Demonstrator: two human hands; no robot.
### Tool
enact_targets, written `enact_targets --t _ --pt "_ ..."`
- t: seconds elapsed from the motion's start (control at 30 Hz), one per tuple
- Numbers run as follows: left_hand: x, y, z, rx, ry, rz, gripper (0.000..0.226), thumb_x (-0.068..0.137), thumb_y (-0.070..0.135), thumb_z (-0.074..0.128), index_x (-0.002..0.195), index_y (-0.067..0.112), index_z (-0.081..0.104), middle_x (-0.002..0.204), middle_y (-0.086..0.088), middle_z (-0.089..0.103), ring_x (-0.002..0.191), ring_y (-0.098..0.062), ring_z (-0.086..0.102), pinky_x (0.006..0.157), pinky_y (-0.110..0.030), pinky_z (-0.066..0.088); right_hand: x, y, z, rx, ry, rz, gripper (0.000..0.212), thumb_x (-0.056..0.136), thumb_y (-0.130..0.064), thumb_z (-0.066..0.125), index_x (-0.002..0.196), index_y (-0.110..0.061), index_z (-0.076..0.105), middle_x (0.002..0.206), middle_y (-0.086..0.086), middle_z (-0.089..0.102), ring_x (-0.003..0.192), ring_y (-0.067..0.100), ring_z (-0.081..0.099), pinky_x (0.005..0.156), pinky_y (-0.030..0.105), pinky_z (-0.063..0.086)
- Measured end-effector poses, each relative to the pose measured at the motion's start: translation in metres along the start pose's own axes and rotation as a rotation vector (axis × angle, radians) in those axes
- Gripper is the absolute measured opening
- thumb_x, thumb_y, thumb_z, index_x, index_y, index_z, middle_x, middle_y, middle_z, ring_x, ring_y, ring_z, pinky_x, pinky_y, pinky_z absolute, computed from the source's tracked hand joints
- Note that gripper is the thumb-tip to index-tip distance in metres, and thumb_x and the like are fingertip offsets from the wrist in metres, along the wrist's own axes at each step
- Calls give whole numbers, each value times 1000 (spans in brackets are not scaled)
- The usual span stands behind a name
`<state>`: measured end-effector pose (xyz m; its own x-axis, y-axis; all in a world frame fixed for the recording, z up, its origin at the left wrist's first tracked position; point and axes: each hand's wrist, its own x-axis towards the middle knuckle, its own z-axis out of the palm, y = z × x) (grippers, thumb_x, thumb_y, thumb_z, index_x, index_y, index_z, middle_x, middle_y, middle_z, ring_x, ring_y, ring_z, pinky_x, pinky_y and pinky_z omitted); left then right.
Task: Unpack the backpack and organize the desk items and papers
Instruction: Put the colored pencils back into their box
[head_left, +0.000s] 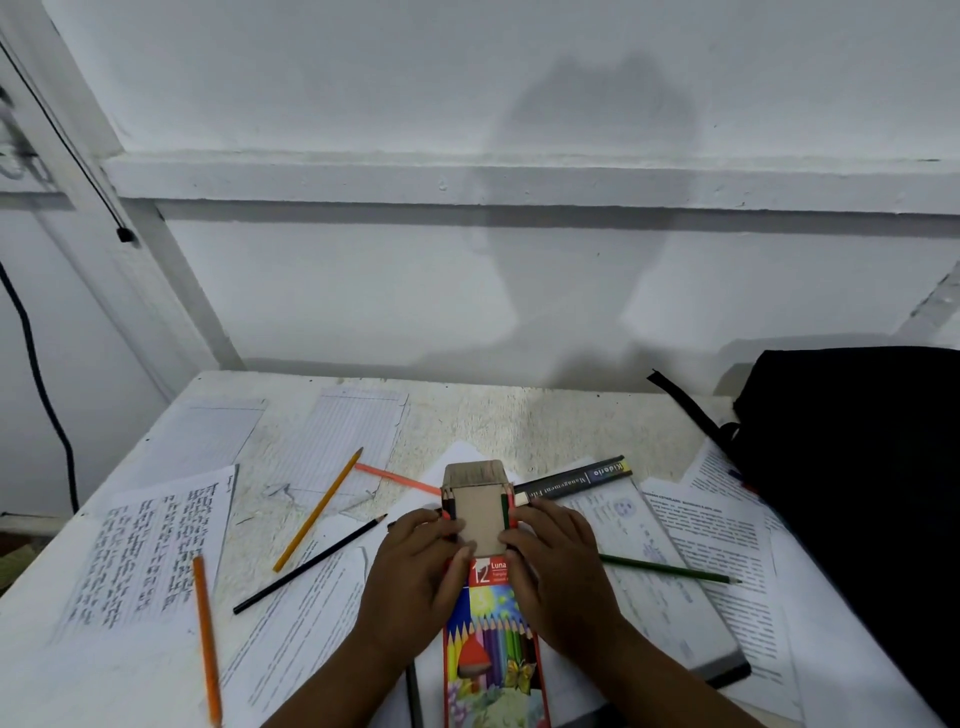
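Note:
A coloured-pencil box (493, 654) lies on the desk in front of me with its cardboard flap (475, 475) open at the far end. My left hand (415, 577) and my right hand (558, 566) grip the box from either side near its open mouth, thumbs on the brown inner sleeve (480, 517). Pencil tips show at both edges of the mouth. Loose pencils lie around: a yellow pencil (318, 510), a black pencil (310, 564), an orange pencil (207, 640), a green pencil (670, 569) and a pink pencil (397, 479). The black backpack (852, 467) stands at the right.
Printed and handwritten papers (150, 545) cover most of the white desk (545, 415). A file folder with a dark spine (574, 480) lies to the right of the box under more sheets. A white wall rises right behind the desk; a black cable (36, 374) hangs at the left.

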<state>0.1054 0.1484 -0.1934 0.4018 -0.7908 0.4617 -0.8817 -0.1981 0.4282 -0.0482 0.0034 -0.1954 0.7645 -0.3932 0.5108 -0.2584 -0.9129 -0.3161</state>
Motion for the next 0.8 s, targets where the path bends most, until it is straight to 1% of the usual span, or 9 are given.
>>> enact_targets --t 0.07,0.17,0.3,0.33,0.4,0.47,0.53,0.63,0.8 --pt "2 3 -3 -29 6 15 43 101 50 42 101 22 75 106 11 73 107 -3 56 100 -17 37 1 0 -1 -2 0 2 20 91 -34 57 102 -21 68 115 -2 66 119 15 54 109 31 32" --pt "5 7 -8 -112 58 34 39 102 46 43 99 21 73 98 11 72 100 0 57 94 -21 43 1 0 -1 -13 -11 11 20 90 -35 58 102 -22 67 114 -3 66 117 14 55 106 32 36" --pt "8 4 -23 -299 253 -259 18 94 29 58 112 29 63 107 19 61 105 1 55 90 -15 44 1 -1 -2 -35 -43 40 17 88 -38 61 99 -25 65 108 -6 65 109 12 57 94 32 41" --pt "9 1 -28 -301 247 -340 25 93 20 61 116 29 61 109 17 60 106 1 53 91 -17 42 1 -1 -2 -40 -46 42 17 87 -38 62 98 -25 65 106 -6 65 107 11 57 92 31 40" --pt "11 -14 -36 -194 173 -393 37 89 4 64 121 21 62 112 6 62 109 -12 52 92 -26 41 2 -1 -2 -52 -47 48 16 86 -38 63 97 -25 65 105 -6 65 106 11 57 91 31 38" --pt "9 -31 -45 20 72 -382 41 79 -1 67 117 14 66 110 -5 66 105 -27 54 83 -34 43 2 -2 -3 -61 -48 56 16 87 -38 62 97 -26 65 106 -6 65 106 11 56 91 31 37" --pt "6 -42 -53 133 -32 -473 50 71 -5 65 117 12 67 107 -9 67 100 -35 56 74 -37 42 2 -3 -4 -62 -50 54 15 89 -37 59 97 -26 65 106 -7 65 105 11 57 91 31 38" --pt "0 -46 -62 170 -91 -563 40 73 -3 60 110 12 70 102 -8 68 95 -33 60 69 -34 40 4 -5 -6 -72 -49 49 16 89 -36 58 98 -25 66 104 -6 66 103 12 58 89 31 40" --pt "3 -47 -69 78 -25 -495 28 82 -7 58 94 14 72 86 -3 67 79 -22 62 61 -31 41 6 -10 -10 -122 -30 52 19 88 -37 58 101 -24 65 102 -6 65 97 11 58 84 27 37"
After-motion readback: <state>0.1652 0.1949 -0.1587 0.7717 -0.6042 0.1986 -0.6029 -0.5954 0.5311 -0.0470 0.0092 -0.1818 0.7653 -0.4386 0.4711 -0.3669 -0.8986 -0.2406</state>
